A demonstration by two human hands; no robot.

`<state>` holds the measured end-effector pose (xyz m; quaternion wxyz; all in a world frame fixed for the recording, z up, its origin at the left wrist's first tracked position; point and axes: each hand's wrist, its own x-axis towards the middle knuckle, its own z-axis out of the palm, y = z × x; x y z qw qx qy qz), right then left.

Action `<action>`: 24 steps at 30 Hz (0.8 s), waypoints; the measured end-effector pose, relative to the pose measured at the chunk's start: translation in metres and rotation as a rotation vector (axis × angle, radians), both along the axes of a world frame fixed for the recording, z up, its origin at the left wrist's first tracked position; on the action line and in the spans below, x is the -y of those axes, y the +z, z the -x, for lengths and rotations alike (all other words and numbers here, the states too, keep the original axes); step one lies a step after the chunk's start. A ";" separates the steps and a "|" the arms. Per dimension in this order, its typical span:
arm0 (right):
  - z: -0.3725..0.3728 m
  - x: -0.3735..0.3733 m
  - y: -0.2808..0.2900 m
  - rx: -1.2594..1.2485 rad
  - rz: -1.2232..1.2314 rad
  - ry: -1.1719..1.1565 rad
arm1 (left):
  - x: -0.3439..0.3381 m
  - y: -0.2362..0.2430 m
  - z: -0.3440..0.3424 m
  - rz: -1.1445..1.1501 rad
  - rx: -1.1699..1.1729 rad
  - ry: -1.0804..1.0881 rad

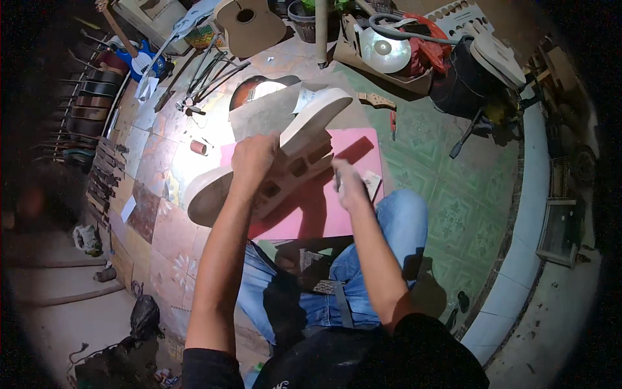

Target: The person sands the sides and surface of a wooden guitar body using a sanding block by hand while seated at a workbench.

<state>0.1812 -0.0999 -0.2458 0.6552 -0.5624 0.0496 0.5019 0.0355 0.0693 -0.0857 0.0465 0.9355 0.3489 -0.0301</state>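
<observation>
A bare, pale wooden electric guitar body [272, 185] is tilted up on edge over a pink foam mat [337, 217] in front of me. Dark cut-out cavities show along its face. My left hand [254, 161] is closed over the body's upper edge, near its middle. Just right of the body, my right hand [350, 186] has its fingers curled in; whatever is between them is hidden. A small pale rectangular piece [371, 184] lies beside that hand, on the mat's right side.
Beyond the mat lie a sunburst guitar body [249, 87], a guitar neck [378, 100] and a red-handled screwdriver [393, 124]. A brown cylinder [198, 148] and metal tools [207, 78] are to the left. A cardboard box [389, 74] and black bucket [457, 81] stand far right.
</observation>
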 end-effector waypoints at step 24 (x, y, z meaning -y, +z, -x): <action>0.026 -0.005 -0.023 0.883 0.253 0.381 | 0.012 0.005 -0.017 0.010 0.021 -0.009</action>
